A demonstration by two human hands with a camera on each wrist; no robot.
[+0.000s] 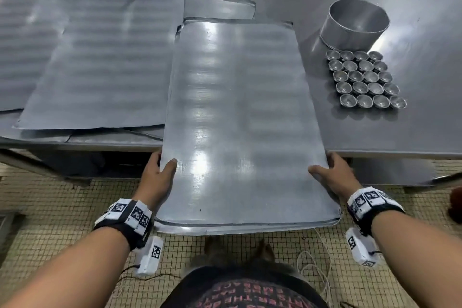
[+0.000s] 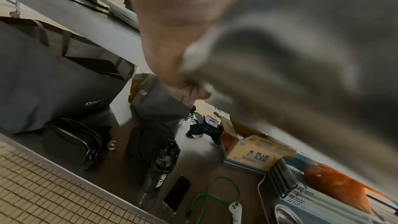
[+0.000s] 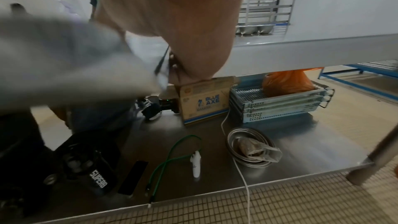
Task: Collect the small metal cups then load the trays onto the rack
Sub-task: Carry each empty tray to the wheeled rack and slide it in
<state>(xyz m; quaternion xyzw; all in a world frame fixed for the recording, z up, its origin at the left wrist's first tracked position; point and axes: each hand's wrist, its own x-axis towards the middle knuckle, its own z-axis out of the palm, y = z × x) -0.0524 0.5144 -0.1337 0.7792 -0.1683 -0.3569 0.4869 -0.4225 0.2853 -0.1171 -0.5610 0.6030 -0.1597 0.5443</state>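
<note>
Left hand and right hand gripping big tray by its sides, thumbs on top, near little cups.

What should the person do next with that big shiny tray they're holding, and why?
Probably lift the tray clear of the table and carry it away. The left hand and right hand already grip its two sides, its near end hangs past the table edge, and it is bare; the little cups sit grouped beside the pot.
</note>
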